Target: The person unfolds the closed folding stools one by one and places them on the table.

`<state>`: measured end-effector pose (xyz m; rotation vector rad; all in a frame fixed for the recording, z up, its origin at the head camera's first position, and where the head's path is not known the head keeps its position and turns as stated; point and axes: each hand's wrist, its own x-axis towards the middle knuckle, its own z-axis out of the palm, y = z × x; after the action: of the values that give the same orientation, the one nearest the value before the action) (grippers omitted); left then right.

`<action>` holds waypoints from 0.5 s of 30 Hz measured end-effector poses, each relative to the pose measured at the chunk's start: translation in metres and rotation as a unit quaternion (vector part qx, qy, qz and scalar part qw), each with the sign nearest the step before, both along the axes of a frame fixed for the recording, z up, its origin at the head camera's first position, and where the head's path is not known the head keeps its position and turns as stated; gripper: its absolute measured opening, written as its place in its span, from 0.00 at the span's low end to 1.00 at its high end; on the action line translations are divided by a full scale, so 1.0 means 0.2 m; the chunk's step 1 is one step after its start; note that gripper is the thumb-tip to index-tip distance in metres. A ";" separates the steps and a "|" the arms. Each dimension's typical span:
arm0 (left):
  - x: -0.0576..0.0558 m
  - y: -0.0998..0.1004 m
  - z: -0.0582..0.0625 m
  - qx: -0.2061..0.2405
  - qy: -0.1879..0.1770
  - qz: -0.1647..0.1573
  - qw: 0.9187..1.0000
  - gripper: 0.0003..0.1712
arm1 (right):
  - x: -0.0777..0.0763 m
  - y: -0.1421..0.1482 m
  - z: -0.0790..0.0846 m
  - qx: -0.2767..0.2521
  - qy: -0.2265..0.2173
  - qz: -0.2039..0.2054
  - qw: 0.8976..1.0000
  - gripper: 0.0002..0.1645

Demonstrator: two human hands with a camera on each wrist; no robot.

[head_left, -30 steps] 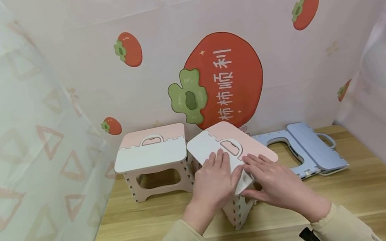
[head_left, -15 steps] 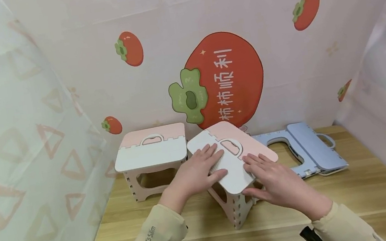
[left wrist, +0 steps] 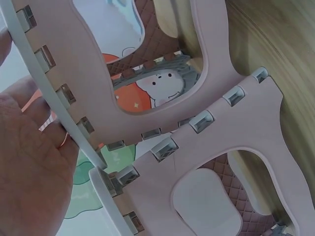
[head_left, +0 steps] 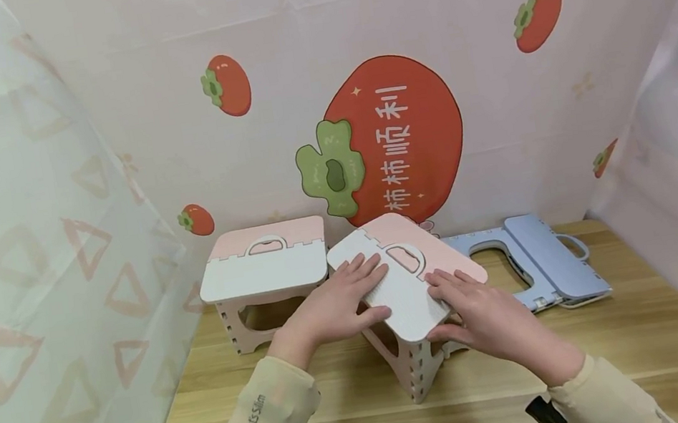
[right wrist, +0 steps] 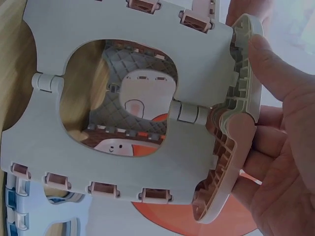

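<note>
A pink and white folding stool [head_left: 414, 306] stands unfolded and turned at an angle on the wooden table, its white half toward me. My left hand [head_left: 336, 306] rests on the left edge of its white top, fingers stretched out. On the near right corner lies my right hand [head_left: 483, 310], fingers across the top and thumb at the rim. The right wrist view shows the stool's leg panel [right wrist: 197, 54] beneath the top, with the right hand [right wrist: 290, 142] beside it. Legs and hinges appear in the left wrist view, where the left hand [left wrist: 37, 157] touches the top's edge.
A second pink and white stool [head_left: 266, 272] stands unfolded close on the left. Behind and to the right, a blue folding stool [head_left: 550, 258] lies partly folded on the table [head_left: 646, 356]. A persimmon-printed cloth [head_left: 489, 169] hangs behind.
My left hand has slid left, from over the near white part of the top to its left edge. The right hand and the stools have stayed nearly still.
</note>
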<state>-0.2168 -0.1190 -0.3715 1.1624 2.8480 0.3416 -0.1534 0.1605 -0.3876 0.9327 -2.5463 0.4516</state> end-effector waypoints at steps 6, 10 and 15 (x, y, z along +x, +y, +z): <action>0.01 -0.03 -0.01 -0.001 -0.002 -0.016 1.000 0.47 | -0.02 0.02 0.01 -0.005 -0.014 0.008 1.000 0.40; 0.02 -0.04 -0.01 0.006 -0.004 -0.020 1.000 0.50 | -0.04 0.04 0.00 -0.011 -0.013 0.022 1.000 0.45; 0.02 -0.03 -0.02 0.009 0.008 0.000 1.000 0.50 | -0.06 0.06 0.00 -0.010 -0.021 0.032 0.999 0.46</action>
<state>-0.2124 -0.1255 -0.3759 1.1727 2.8658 0.3607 -0.1649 0.1716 -0.3870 1.0092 -2.5508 0.5194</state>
